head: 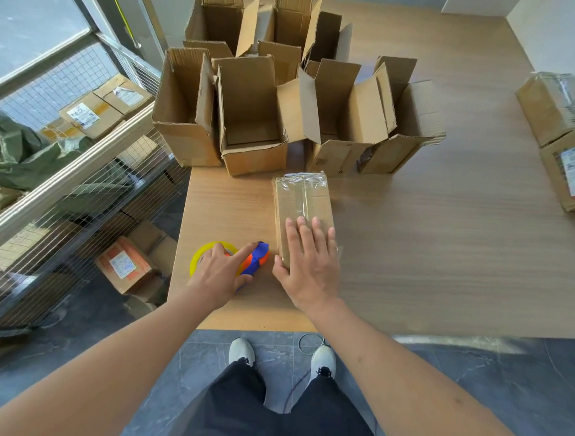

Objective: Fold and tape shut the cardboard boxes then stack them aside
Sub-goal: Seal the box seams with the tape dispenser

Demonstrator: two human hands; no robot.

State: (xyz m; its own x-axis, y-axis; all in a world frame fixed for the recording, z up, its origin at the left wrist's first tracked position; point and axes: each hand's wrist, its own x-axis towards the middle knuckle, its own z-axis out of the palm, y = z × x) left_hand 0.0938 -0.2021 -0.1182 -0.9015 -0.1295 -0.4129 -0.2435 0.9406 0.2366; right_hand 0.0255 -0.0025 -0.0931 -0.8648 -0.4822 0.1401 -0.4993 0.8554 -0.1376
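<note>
The cardboard boxes take up most of the far left of the surface: a cluster of them standing open with flaps up, and two taped ones set well apart at the far right edge, which we read as the start of the stack. Nearer to us lies the sealed box, flat on the surface with clear tape glinting along its top seam, its long axis running straight away from us toward the open boxes. Our right hand rests flat on the near end of it, fingers straight and spread, thumb against its left side, pressing rather than clasping. Just beside it to the left, our left hand lies over the tape dispenser, a yellow roll on an orange and blue handle; its fingers curl round the roll while the forefinger lies along the handle. We judge this box finished and due for the stack. The right hand is already on it and the stack lies to the right, so the move falls to that hand, though the flat grip must first close round the box.
</note>
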